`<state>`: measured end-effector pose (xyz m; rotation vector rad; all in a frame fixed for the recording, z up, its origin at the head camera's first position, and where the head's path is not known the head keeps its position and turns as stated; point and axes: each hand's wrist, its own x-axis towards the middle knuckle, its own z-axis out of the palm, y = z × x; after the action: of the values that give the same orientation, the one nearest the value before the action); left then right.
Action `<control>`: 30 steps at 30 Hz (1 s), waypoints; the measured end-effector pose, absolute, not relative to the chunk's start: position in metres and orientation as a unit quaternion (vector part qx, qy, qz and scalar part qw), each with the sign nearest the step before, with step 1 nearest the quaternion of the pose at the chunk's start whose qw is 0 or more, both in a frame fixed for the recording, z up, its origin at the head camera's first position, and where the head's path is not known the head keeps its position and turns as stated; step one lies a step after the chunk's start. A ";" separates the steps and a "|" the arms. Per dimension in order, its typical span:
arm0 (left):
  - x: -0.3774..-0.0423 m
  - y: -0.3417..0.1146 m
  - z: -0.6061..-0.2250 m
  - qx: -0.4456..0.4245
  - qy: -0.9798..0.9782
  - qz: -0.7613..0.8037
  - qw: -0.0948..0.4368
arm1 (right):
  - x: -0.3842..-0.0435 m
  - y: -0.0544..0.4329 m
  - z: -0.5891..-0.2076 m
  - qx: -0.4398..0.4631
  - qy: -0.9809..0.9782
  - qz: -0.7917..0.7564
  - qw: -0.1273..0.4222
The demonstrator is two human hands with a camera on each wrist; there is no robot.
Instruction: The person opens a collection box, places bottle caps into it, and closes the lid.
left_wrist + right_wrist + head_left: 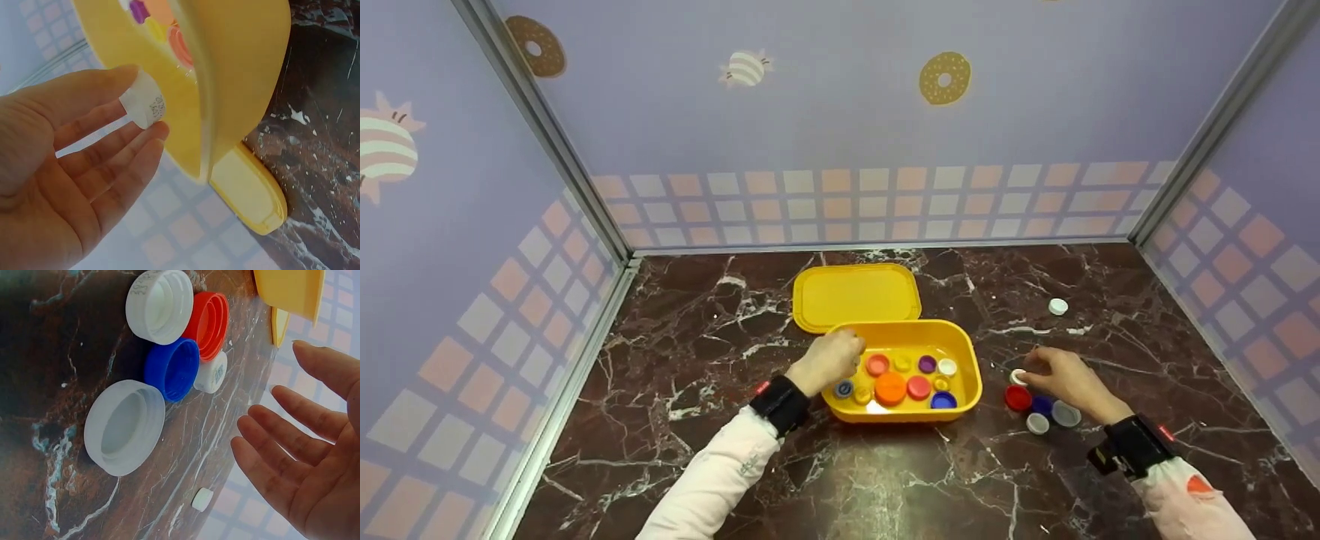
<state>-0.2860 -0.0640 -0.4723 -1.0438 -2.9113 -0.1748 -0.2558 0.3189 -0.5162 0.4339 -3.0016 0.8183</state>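
Note:
My left hand [826, 361] pinches a white bottle cap [145, 101] between thumb and fingers, over the left end of the yellow box [901, 415]. Printed marks show on that cap's side in the left wrist view. Several coloured caps lie inside the box, among them an orange cap [890, 388] and a dark blue cap [943, 400]. My right hand [1069, 379], fingers apart and holding nothing, hovers beside a cluster: a red cap [208, 326], a blue cap [172, 370], a large translucent cap [125, 427] and two white ones, including a small white cap [211, 373].
The yellow lid [856, 297] lies flat behind the box. A lone white cap [1057, 306] rests farther back on the right. Patterned wall panels [840, 120] stand around the dark marbled tabletop [690, 352] at the back and both sides.

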 end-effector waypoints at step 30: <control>-0.303 -0.034 -0.492 -0.329 -0.935 0.013 -0.131 | -0.252 0.323 -0.519 0.120 -0.955 0.269 -0.032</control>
<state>-0.3033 -0.0341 -0.4920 -1.1303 -3.2098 0.0454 -0.2523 0.3228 -0.5185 0.3838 -3.0628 0.8613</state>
